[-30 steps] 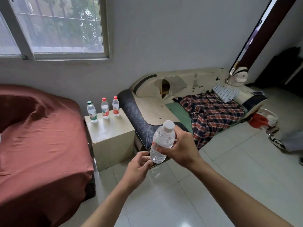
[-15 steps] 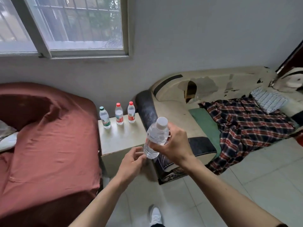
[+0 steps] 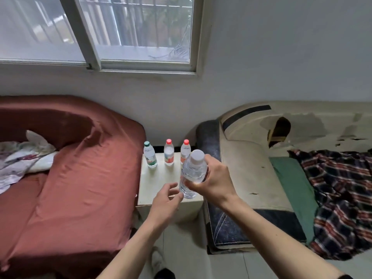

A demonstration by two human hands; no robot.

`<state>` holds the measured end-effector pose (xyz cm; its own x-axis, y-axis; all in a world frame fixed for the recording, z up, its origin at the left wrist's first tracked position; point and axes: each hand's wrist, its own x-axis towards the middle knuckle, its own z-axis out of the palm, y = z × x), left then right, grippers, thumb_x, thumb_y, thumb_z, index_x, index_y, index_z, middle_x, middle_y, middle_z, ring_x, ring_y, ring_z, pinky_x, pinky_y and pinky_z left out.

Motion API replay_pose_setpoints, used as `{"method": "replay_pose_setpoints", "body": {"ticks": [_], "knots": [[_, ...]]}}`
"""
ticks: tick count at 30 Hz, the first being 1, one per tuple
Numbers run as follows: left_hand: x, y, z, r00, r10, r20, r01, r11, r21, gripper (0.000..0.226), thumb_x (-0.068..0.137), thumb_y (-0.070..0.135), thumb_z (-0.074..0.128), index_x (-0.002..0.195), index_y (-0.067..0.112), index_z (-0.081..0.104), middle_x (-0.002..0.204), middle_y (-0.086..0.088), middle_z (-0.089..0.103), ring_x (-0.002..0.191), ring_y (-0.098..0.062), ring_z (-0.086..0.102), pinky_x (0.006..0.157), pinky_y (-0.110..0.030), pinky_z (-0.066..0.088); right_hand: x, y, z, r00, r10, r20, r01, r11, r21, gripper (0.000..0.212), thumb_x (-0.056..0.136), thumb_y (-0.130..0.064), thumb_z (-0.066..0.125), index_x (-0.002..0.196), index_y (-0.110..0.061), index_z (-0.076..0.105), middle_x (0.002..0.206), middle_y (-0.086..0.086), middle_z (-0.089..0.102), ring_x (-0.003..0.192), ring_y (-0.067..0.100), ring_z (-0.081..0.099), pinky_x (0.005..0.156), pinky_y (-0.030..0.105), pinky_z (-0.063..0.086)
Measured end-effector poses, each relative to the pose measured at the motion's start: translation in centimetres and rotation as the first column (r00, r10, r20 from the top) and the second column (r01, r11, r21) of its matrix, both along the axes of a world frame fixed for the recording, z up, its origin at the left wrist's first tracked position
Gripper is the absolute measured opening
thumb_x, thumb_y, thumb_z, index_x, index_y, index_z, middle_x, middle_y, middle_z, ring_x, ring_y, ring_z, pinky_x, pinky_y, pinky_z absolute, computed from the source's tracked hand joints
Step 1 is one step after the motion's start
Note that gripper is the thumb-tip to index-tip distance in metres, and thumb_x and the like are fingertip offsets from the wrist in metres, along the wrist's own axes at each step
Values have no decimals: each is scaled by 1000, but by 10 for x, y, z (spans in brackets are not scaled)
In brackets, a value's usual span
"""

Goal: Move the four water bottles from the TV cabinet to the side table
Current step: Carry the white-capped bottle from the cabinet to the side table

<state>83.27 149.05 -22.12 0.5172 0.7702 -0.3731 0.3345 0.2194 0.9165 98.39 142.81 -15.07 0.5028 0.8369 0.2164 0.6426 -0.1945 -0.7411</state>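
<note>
While my right hand (image 3: 213,178) wraps around the white-capped bottle (image 3: 192,174), closed on its upper body just below the cap, my left hand (image 3: 167,200) hangs open beside the bottle's base, fingers loosely spread, the fingertips at or almost at the plastic; I can't tell if they actually touch. It holds nothing. The bottle is tilted a little, cap leaning away from me, and it sits in the air over the near right part of the side table (image 3: 157,184), not yet resting on it.

Beyond my hands, along the far edge of the table, three bottles already stand upright in a row: the green-capped bottle (image 3: 150,156) furthest left, the middle red-capped bottle (image 3: 168,153) next, and the right red-capped bottle (image 3: 185,150) partly hidden behind the one I hold. So I judge this to be the fourth and last bottle, and the step in hand is setting it down.

Next I need to bring it upright and lower it onto the bare table top just under my hands, in front of the row, keeping clear of the right red-capped bottle so I don't knock it. The red bedcover (image 3: 70,178) lies left of my left hand and the worn sofa (image 3: 251,178) right of my right.
</note>
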Motion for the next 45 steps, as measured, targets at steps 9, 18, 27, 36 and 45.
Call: {"method": "replay_pose_setpoints", "body": {"ticks": [9,18,27,36,45], "knots": [[27,105,-33,1000,11,-8,-12,994,-113,28,93,17,60,118,29,54,108,6,66,98,-19,65,77,-34,56,25,113,-30,1000,-11,3,11,992,-124,50,62,-56,82,99,-27,62,90,-8,68,79,9,66,71,34,57],[55,179,-46,999,12,-30,-16,989,-146,30,93,14,60,121,24,54,108,2,66,94,-19,64,78,-39,55,52,183,-40,1000,-13,-25,9,986,-167,51,65,-49,85,105,-26,63,93,-8,67,81,4,65,65,10,49],[90,216,-58,999,40,-33,-45,985,-165,26,94,11,59,99,37,55,109,1,66,104,-21,64,78,-37,53,93,226,-72,999,-13,-53,2,981,-193,51,62,-57,79,103,-34,58,95,-12,65,87,9,66,74,32,60],[111,235,-114,995,33,-92,-50,980,-190,27,92,10,61,104,35,58,106,-3,68,96,-18,65,80,-42,55,109,247,-119,993,8,-122,-32,979,-200,43,65,-44,83,95,-40,53,89,-20,58,86,5,60,92,37,56],[118,251,-186,992,-36,-121,-6,943,-332,57,71,41,63,126,29,54,120,2,63,101,-9,63,77,-28,50,112,255,-200,987,-46,-151,6,967,-257,41,62,-31,86,95,-28,63,88,-12,61,83,9,60,70,28,51]]}}
